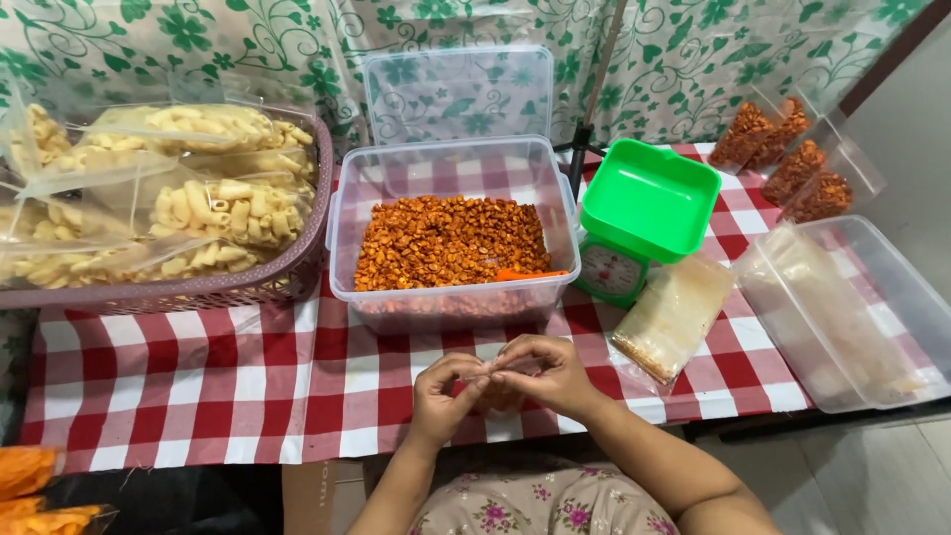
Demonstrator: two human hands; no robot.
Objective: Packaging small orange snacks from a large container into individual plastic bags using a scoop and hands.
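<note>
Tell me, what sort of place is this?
Probably a home snack-packing table: a clear tub of orange snacks, a green kitchen scale, a basket of bagged pale crackers and filled small bags.

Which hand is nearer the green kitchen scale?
Right. The right hand is below and slightly left of the green scale; the left hand lies farther left, fingertips meeting the right's.

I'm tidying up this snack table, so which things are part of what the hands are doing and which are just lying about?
In use: left hand, right hand, small bag, snack tub, scale, bag stack.
Lying about: pasta basket, filled bags, empty tub.
</note>
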